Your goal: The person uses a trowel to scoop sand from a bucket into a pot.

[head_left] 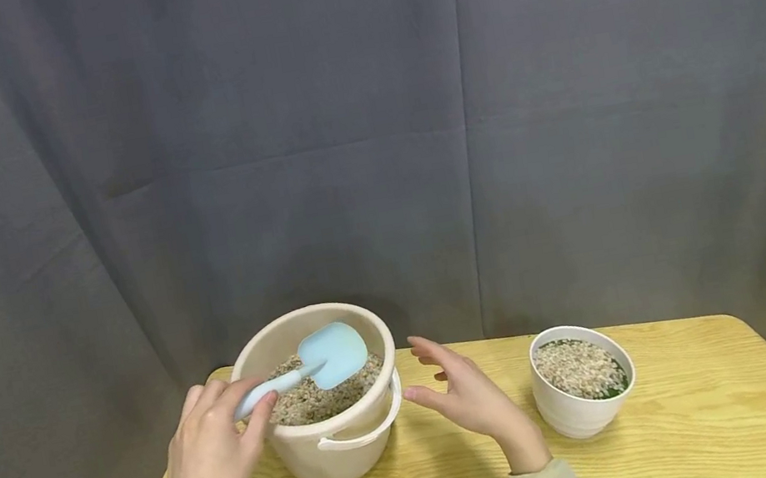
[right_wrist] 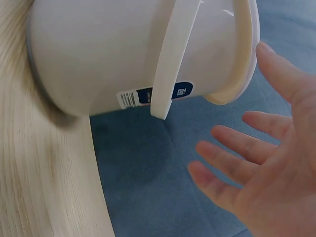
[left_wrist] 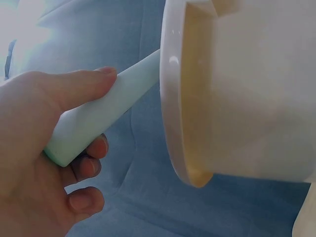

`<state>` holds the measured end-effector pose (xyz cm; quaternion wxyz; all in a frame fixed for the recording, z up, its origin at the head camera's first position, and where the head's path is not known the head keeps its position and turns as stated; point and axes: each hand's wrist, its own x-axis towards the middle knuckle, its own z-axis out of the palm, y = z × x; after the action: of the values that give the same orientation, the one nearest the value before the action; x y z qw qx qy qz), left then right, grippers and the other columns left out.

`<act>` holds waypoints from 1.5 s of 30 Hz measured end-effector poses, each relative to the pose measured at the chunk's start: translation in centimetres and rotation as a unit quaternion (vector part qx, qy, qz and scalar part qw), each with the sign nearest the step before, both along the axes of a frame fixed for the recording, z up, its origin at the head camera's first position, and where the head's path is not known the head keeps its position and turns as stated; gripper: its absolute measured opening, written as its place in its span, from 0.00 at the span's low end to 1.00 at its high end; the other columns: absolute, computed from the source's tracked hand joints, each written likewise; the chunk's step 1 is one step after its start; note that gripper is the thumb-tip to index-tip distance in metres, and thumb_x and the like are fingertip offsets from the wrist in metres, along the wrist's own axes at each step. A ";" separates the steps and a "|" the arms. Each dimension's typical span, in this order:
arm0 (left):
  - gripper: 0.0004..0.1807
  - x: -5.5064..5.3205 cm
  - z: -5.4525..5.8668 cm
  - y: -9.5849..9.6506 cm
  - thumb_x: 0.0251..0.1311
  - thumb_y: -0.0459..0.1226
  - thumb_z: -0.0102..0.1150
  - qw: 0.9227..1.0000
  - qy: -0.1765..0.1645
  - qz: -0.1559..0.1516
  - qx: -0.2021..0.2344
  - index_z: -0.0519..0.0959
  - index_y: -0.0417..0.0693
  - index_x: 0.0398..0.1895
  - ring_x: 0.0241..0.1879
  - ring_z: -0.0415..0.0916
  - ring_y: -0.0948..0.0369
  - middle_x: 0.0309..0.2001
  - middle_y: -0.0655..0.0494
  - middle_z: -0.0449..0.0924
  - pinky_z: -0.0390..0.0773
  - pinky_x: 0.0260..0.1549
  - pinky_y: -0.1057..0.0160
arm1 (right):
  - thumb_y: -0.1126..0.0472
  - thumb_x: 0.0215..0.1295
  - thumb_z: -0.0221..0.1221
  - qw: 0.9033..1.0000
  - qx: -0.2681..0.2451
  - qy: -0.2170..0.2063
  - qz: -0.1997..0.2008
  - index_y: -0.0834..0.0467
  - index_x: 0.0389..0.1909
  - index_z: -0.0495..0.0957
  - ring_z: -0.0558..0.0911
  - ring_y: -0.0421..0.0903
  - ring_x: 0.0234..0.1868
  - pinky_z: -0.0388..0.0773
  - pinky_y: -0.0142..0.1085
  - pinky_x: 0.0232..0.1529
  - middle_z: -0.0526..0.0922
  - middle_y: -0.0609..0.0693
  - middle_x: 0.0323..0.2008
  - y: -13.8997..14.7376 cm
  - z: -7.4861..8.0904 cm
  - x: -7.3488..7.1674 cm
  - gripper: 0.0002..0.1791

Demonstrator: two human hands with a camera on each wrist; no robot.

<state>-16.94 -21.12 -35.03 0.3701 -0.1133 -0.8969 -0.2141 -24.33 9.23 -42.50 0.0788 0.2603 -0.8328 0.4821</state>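
On the bucket [head_left: 331, 455], a barcoded label [right_wrist: 182, 89], lettering illegible, is being crossed by the handle [right_wrist: 170, 59]. Over its gravel [head_left: 297, 410], a scoop [head_left: 334, 355] is being gripped by the left hand [head_left: 208, 446]; the right hand [head_left: 474, 401] is being held unclenched.

Your left hand [head_left: 207, 448] grips a pale-blue, broad-bladed scoop [head_left: 334, 354] over beige granules [head_left: 308, 408] in a round cream bucket [head_left: 328, 455]; your right hand [head_left: 467, 390] hovers just beside it. A round white pot [head_left: 572, 413] stands farther right on a yellow wood-grain table [head_left: 719, 386].

One scoop [head_left: 332, 353], one bucket [head_left: 328, 457], one pot [head_left: 572, 415]
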 end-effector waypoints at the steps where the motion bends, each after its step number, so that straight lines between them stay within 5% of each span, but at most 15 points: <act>1: 0.09 0.0 0.0 -0.1 0.55 0.39 0.71 1.000 0.000 0.004 0.000 0.86 0.50 0.39 0.32 0.63 0.63 0.30 0.62 0.75 0.68 0.24 0.57 | 0.49 0.62 0.66 1.000 -0.005 -0.005 0.001 0.56 0.71 0.63 0.72 0.52 0.63 0.71 0.52 0.55 0.72 0.54 0.64 -0.2 0.0 -0.1 0.39; 18: 0.11 -0.3 -0.8 -1.5 0.54 0.39 0.70 0.999 -0.001 0.031 -0.009 0.85 0.46 0.39 0.32 0.65 0.59 0.29 0.59 0.73 0.68 0.24 0.54 | 0.53 0.62 0.67 0.997 -0.066 -0.028 0.034 0.54 0.72 0.61 0.72 0.53 0.62 0.70 0.57 0.54 0.73 0.54 0.62 -2.6 0.0 -0.8 0.39; 24: 0.10 -0.5 -0.8 -1.9 0.54 0.40 0.70 0.999 -0.003 0.036 -0.014 0.85 0.46 0.38 0.32 0.65 0.58 0.29 0.58 0.74 0.68 0.24 0.53 | 0.61 0.59 0.69 0.996 -0.078 -0.029 0.037 0.60 0.71 0.61 0.72 0.56 0.61 0.69 0.61 0.53 0.74 0.61 0.61 -3.0 0.8 -0.3 0.41; 34: 0.11 -0.9 -0.6 -4.4 0.55 0.39 0.71 0.997 -0.029 0.053 -0.038 0.85 0.46 0.39 0.32 0.65 0.58 0.27 0.59 0.72 0.67 0.20 0.55 | 0.48 0.54 0.72 0.997 -0.072 -0.023 0.032 0.53 0.73 0.60 0.72 0.49 0.62 0.72 0.54 0.54 0.72 0.54 0.64 -3.1 -0.3 -1.1 0.48; 45: 0.07 -3.1 1.5 -5.3 0.56 0.39 0.68 0.988 -0.058 -0.004 -0.144 0.85 0.45 0.35 0.31 0.67 0.56 0.26 0.59 0.72 0.69 0.23 0.57 | 0.48 0.50 0.74 0.997 -0.076 -0.021 0.027 0.53 0.74 0.59 0.73 0.46 0.61 0.72 0.54 0.54 0.74 0.55 0.63 -3.5 -0.5 -1.1 0.51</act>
<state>-20.02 -26.46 -33.50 0.2965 -0.1563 -0.9378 -0.0904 -25.46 5.70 -43.03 0.0677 0.2654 -0.7883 0.5510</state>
